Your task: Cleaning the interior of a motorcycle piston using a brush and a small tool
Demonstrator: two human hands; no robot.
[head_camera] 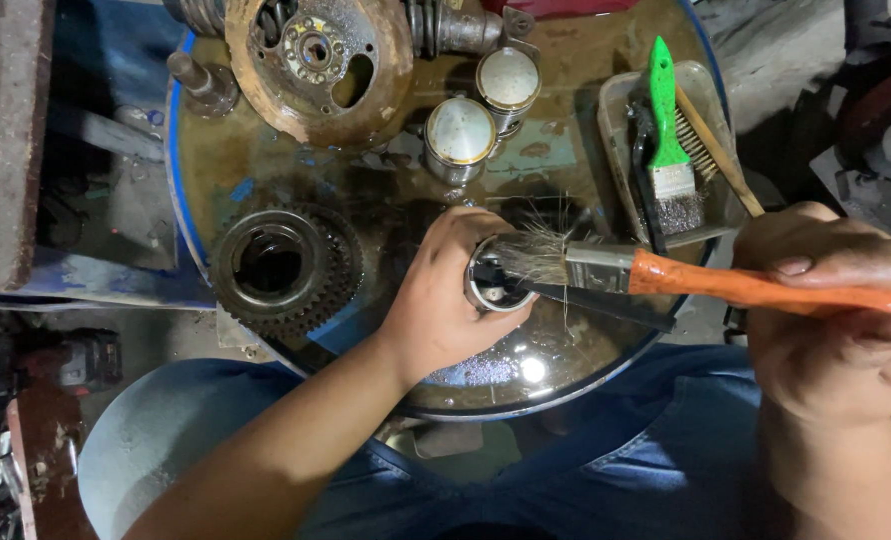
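Left hand (446,300) clamped around small metal cylinder (494,285), held over the oily drum top (586,90); open end faces up toward camera. Right hand (831,320) closed on orange-handled paintbrush (666,275). Brush long axis near horizontal, bristles pointing left, touching the cylinder rim. Large gear (284,268) lies left.

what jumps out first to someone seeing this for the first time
At centre, the left hand grips a small metal cylinder while the right hand lays an orange-handled brush with its bristles on the cylinder's open end. They work over a round oily drum top, with a dark toothed gear to the left and a rusty disc at the top.
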